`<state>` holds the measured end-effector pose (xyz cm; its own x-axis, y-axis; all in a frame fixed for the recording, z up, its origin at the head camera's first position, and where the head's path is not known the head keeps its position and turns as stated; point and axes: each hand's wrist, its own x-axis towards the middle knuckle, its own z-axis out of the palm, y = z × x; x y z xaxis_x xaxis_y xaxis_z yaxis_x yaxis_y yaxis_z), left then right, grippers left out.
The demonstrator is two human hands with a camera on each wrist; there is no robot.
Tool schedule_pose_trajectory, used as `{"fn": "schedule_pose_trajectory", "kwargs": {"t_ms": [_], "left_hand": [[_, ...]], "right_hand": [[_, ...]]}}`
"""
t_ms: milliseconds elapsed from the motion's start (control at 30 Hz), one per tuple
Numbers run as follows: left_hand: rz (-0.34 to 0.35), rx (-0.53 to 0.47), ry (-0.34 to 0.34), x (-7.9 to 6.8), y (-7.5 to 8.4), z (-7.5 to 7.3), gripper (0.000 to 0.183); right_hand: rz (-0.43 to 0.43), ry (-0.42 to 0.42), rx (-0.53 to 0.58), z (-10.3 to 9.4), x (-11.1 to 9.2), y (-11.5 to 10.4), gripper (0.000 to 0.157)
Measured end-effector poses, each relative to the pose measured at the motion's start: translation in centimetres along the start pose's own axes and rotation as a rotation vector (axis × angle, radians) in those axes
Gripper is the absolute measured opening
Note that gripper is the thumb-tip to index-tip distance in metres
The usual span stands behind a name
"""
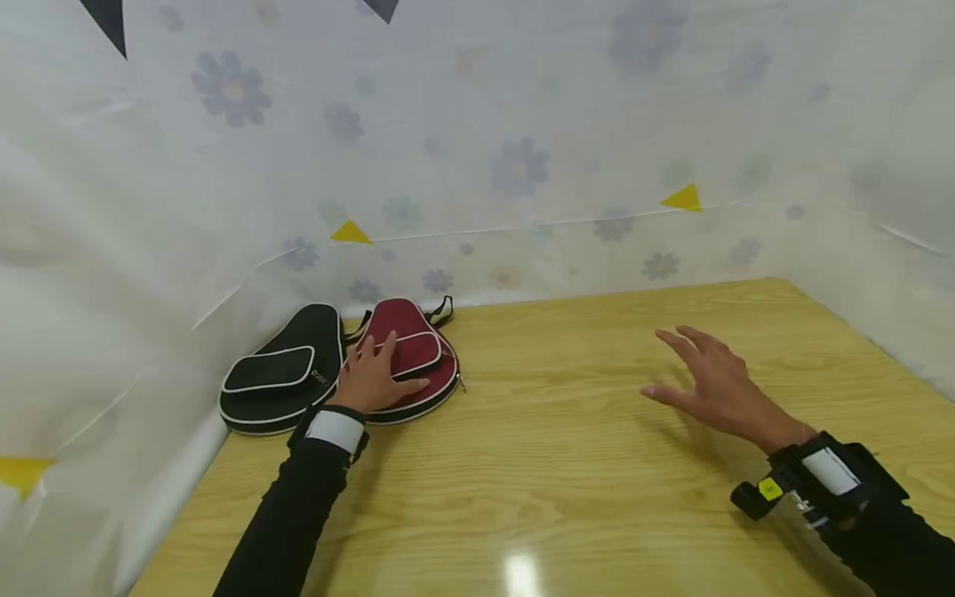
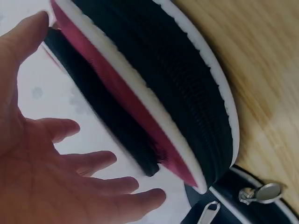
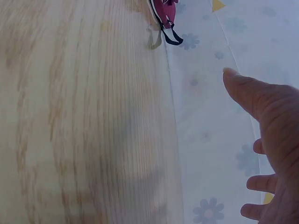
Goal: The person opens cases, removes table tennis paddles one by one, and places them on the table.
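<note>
A red paddle-shaped zip case [image 1: 403,319] with white piping lies at the back left of the table. Over its front pocket reaches my left hand [image 1: 370,380], fingers spread and relaxed. In the left wrist view that hand [image 2: 79,154] grips nothing; the red case's dark zipped side [image 2: 173,74] is just beyond the fingers. A matching black case [image 1: 287,385] lies to its left, its lower corner with metal zip pulls [image 2: 261,192] showing in the left wrist view. Off to the right, my right hand [image 1: 719,388] hovers over the table with loosely spread fingers, holding nothing.
The wood-grain table [image 1: 552,448] runs back to a pale flower-printed sheet [image 1: 448,157], which also hangs at both sides. The black case leans close to the left sheet. A black strap loop [image 1: 442,310] sticks out behind the red case.
</note>
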<state>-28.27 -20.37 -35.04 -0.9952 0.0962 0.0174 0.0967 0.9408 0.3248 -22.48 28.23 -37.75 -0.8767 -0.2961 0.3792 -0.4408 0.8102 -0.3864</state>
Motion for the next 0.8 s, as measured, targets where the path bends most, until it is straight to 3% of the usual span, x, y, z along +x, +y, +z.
{"fn": "schedule_pose_trajectory", "kwargs": {"t_ms": [167, 400, 667, 800], "left_hand": [[-0.029, -0.006, -0.037, 0.9, -2.0, 0.0, 0.107], [-0.120, -0.088, -0.069, -0.1, -4.0, -1.3, 0.114], [-0.012, -0.131, -0.142, -1.8, -4.3, -1.9, 0.125], [0.036, -0.138, -0.138, -2.0, -4.1, -1.8, 0.124]], "right_hand": [[0.000, -0.014, 0.010, 0.4, 0.3, -0.8, 0.086], [-0.033, -0.017, 0.001, 0.6, 1.2, -2.5, 0.084], [-0.066, -0.079, 0.026, 2.3, 4.1, -4.9, 0.086], [-0.078, -0.114, 0.034, 3.8, 6.0, -7.0, 0.090]]}}
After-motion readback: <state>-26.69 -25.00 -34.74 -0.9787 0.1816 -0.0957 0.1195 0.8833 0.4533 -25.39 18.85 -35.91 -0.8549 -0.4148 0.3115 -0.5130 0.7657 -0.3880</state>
